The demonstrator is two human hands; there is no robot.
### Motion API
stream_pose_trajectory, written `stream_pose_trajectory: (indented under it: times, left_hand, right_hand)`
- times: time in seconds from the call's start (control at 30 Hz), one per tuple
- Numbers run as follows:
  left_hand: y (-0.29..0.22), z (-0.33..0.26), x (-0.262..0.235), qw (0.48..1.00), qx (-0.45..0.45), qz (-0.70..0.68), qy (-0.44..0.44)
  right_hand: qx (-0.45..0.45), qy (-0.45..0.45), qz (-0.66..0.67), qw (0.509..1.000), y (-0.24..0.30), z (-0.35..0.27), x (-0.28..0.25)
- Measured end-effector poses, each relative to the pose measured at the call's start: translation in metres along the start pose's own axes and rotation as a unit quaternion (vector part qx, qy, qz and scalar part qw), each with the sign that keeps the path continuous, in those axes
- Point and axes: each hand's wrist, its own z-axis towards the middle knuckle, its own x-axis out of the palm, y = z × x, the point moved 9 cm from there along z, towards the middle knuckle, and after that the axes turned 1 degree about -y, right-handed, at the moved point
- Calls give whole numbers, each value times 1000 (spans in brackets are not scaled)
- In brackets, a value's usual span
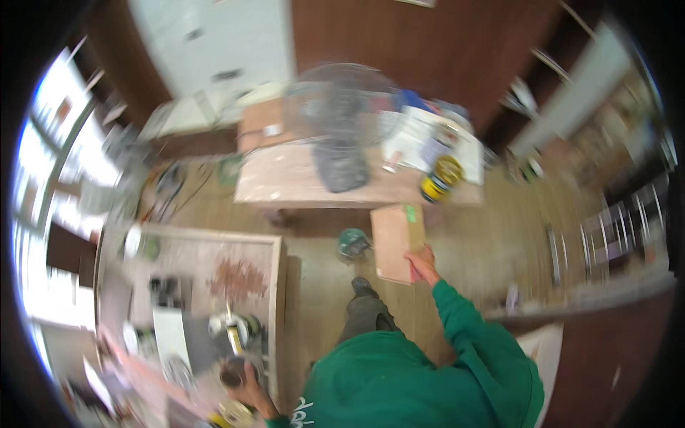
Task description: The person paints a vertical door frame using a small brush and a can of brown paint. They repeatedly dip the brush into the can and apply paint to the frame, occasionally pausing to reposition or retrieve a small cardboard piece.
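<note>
My right hand [424, 264] is closed on the near right edge of a flat, light-brown box-like piece [392, 242] with a green mark on its upper corner. It is held off to the right, in front of the far table. My left hand [251, 391] reaches over the workbench at the lower left, fingers around a round, dark-topped container [232, 372]. Blur hides what is inside it. Close by stand an open tin with a brush [234, 332] lying across it and a yellow can [234, 412].
Ahead stands a wooden table [278, 178] bearing a fan [340, 128], papers and a yellow-black can [441, 180]. On the floor sits a green round object [352, 244]. The left workbench [277, 257] has a raised rim and a reddish-brown stain. A metal rack [624, 228] is at right.
</note>
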Motion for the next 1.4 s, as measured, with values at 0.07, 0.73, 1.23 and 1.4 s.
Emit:
stream_pose_trajectory:
  times: [0.07,0.73,1.23,1.4]
  left_hand:
    - [-22,-29,38,996,-65,-32,-57]
    - [-54,-354,-58,795,19,63,-603]
    - [-85,-633,-135,406,-71,109,-904]
    - [-67,-660,-74,242,-110,114,-957]
  right_hand:
    - [13,162,3,987,5,29,30]
    - [-598,639,-239,421,242,-308,296]
    - [-554,812,-181,8,79,-811,216]
    - [-385,874,-267,-131,9,-911,118]
